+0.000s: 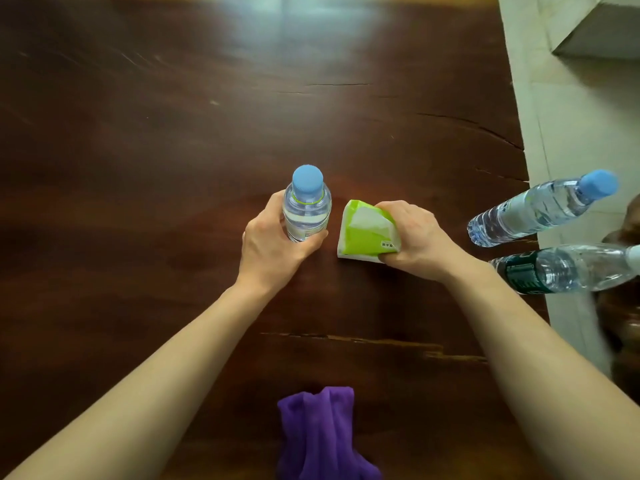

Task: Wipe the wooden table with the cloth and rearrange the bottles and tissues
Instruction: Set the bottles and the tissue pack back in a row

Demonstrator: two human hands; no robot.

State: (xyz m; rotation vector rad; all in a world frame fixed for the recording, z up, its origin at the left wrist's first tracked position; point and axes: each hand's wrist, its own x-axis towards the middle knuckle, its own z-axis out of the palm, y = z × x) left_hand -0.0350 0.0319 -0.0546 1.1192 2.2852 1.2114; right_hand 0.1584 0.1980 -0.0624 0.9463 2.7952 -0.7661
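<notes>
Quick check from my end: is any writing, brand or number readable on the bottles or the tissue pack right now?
Nothing can be read in this view.
Tissue pack: small white tag with dark characters, too blurred to read.
Bottle in the left hand: small label patch, unreadable.
Dark-labelled bottle: pale marks on the dark label, too blurred.
Blue-capped bottle at right: print too small.

Purple cloth (323,434); green-white tissue pack (367,232); blue cap (307,181).

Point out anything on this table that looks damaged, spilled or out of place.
Nothing is spilled. The wooden table has long dark cracks, near its right edge and between the forearms. The purple cloth lies bunched at the near edge. The bottles stand upright; their lean looks like lens distortion.
</notes>
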